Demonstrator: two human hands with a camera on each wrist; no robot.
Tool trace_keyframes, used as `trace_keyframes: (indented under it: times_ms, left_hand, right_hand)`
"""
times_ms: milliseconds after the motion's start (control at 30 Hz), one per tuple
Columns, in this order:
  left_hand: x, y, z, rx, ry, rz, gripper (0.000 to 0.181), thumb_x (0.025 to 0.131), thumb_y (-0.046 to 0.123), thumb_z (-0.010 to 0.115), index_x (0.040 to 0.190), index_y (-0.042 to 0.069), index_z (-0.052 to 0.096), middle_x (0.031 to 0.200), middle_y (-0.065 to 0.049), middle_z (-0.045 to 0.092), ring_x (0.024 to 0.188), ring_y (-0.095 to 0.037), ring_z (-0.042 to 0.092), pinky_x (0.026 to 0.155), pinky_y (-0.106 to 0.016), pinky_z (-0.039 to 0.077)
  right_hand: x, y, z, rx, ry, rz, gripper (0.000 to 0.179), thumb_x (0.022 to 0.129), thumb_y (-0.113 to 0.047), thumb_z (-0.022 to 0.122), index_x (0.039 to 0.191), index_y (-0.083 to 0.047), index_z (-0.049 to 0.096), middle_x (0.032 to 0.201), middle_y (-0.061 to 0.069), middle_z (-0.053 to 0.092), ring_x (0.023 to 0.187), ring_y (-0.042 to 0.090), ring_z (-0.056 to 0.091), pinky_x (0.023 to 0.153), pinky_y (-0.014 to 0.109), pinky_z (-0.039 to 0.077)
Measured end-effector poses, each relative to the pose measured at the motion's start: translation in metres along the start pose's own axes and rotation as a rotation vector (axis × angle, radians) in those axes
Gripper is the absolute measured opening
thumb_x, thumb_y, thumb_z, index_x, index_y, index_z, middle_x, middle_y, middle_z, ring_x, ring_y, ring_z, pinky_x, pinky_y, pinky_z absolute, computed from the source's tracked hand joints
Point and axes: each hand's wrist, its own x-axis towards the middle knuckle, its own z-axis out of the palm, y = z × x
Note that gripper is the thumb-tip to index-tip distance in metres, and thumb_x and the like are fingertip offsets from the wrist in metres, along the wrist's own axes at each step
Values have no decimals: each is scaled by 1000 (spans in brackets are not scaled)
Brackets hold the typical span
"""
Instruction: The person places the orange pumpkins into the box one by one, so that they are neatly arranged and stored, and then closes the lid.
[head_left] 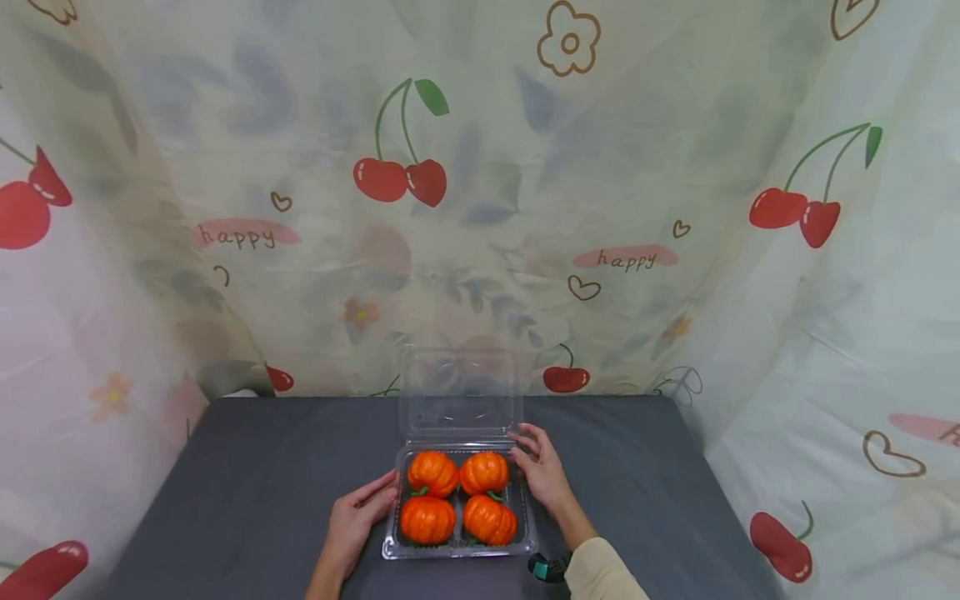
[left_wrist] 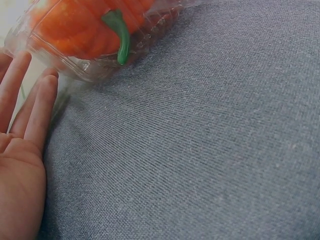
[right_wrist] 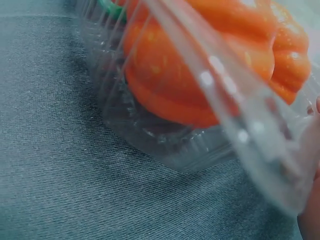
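Observation:
On the table sits a clear plastic clamshell box (head_left: 459,552), its hinged lid (head_left: 461,392) raised at the back. Several small orange pumpkins (head_left: 427,521) with green stems lie in its base, in two rows. My left hand (head_left: 356,518) is at the box's left side, fingertips close against the wall; in the left wrist view the fingers (left_wrist: 41,107) are fairly straight. The right hand (head_left: 546,472) reaches to the back right corner, its fingertips at the rim near the hinge. Only a sliver of that hand shows in the right wrist view, beside the box's rim (right_wrist: 220,100).
A dark grey cloth (head_left: 255,492) covers the table. Printed curtains (head_left: 465,275) with cherries, hearts and flowers stand behind it and on both sides. A black band (head_left: 549,569) with a teal patch is next to the cream right sleeve (head_left: 600,573).

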Motion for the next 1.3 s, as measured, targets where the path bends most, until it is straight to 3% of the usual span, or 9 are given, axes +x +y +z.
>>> trace_keyframes:
  times_ms: [333,467,767,933,1067,1300]
  left_hand:
    - [1,0,0,2,-2,4,51,86,19,82,131,1,68,120,-8,76,99,-4,74,83,-23,62]
    - [2,0,1,0,-6,5,52,86,19,83,132,1,67,121,-9,75,99,-5,75,83,-23,62]
    - [1,0,1,-3,-1,0,52,84,17,84,131,1,68,120,-9,76,98,-6,75,83,-24,62]
    - [1,1,-1,-1,-2,7,54,83,17,85,130,0,68,116,-6,77,98,-5,75,83,-23,62]
    - [1,1,-1,0,-9,24,55,82,17,86,131,-1,68,115,-6,78,98,-5,75,83,-23,62]
    - [-1,-3,2,28,20,40,54,82,18,86,129,-1,69,117,-7,77,98,-2,75,82,-22,62]
  right_hand:
    - [1,2,0,-9,19,-9,44,100,-3,61,142,-2,47,137,29,62,107,53,65,71,28,57]
    - [6,13,-1,-26,42,-15,44,100,-3,61,142,-2,47,136,30,62,106,53,65,69,29,57]
    - [14,32,1,-84,110,-56,38,97,-8,68,133,-6,57,127,24,69,82,37,66,62,20,53]
    - [13,30,2,-135,125,-72,32,96,-11,71,126,-10,61,122,19,73,85,36,68,65,19,54]
    - [13,29,1,-213,148,-88,29,96,-16,72,124,-15,64,119,12,75,94,29,69,75,19,54]
    - [12,29,0,-261,163,-132,27,95,-15,73,121,-12,66,116,11,76,100,27,72,80,19,55]
